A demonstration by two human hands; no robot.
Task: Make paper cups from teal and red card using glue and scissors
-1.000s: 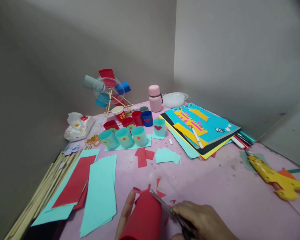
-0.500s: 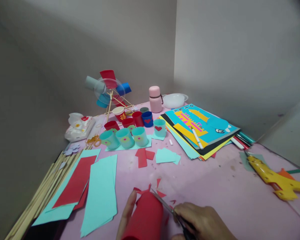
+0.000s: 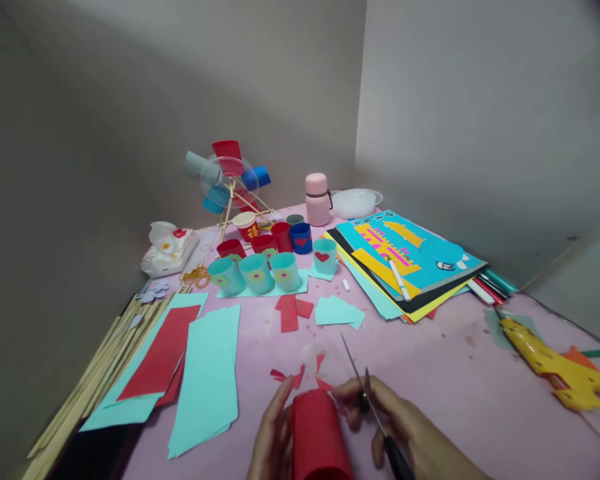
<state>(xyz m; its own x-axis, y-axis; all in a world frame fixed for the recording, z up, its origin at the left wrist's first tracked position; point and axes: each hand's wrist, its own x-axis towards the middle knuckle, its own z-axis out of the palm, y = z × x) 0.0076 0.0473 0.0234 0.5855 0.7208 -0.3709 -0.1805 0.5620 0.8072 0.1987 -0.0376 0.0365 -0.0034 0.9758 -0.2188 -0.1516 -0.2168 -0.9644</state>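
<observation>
A rolled red paper tube [image 3: 320,433] lies at the bottom middle, pointing away from me. My left hand [image 3: 275,430] grips its left side, thumb along the edge. In my right hand [image 3: 387,413] is a pair of scissors [image 3: 367,393] with black handles, the blades spread apart and pointing up and away; the fingertips come close to the tube's far right rim. Red paper scraps [image 3: 297,377] are scattered just beyond the tube.
Light-blue paper strips [image 3: 207,380] and red strips [image 3: 163,353] lie left, beside wooden sticks [image 3: 85,387]. Several small paper cups [image 3: 256,273] stand further back near a pink flask [image 3: 318,200]. At right are stacked coloured sheets [image 3: 410,260] and a yellow glue gun [image 3: 555,363].
The scissors have come away from the tube's far rim and opened. My right hand has shifted so its fingers are near the tube's right side. The view has turned slightly left.
</observation>
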